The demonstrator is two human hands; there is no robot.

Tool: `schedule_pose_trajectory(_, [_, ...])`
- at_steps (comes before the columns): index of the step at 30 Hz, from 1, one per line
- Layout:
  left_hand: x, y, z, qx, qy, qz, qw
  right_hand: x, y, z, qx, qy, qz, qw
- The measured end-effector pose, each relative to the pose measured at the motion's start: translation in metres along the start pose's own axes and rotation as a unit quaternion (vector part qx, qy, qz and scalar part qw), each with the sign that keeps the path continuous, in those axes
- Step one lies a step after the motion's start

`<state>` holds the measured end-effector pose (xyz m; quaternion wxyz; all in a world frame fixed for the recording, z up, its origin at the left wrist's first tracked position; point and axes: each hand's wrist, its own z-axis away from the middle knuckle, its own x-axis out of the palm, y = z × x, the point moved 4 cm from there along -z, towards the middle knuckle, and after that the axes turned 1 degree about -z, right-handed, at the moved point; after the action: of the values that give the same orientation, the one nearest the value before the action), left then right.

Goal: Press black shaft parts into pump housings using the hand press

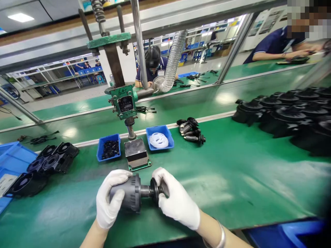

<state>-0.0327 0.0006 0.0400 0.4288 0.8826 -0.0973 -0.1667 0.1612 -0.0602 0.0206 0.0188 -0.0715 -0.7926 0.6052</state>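
White gloves cover both hands. My left hand (110, 199) wraps round a dark grey ribbed cylindrical housing (129, 193), which lies on its side just above or on the green mat. A metal shaft (146, 191) sticks out of the housing's right end. On that shaft sits a black round flanged part (154, 191), and the fingers of my right hand (173, 198) are closed round its far end. Whether the shaft belongs to the housing or to the flanged part cannot be told. Beyond the hands stands a green press (123, 100) over a metal block (136, 150).
Blue bins hold small black parts (111, 149) and white rings (158, 140). Black shafted parts (190, 131) lie right of them. Black housings (292, 113) crowd the right side; square black parts (51, 162) sit left. Two people work across the bench.
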Motion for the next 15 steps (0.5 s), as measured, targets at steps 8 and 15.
schedule_pose_trajectory(8, [0.011,0.003,-0.002,0.047,-0.063,-0.041,0.996,0.013,-0.024,-0.003,-0.045,0.002,0.067,0.997])
schedule_pose_trajectory(15, [0.012,0.009,-0.001,0.085,-0.063,-0.055,0.993,0.011,-0.038,-0.001,-0.091,-0.006,0.097,0.991])
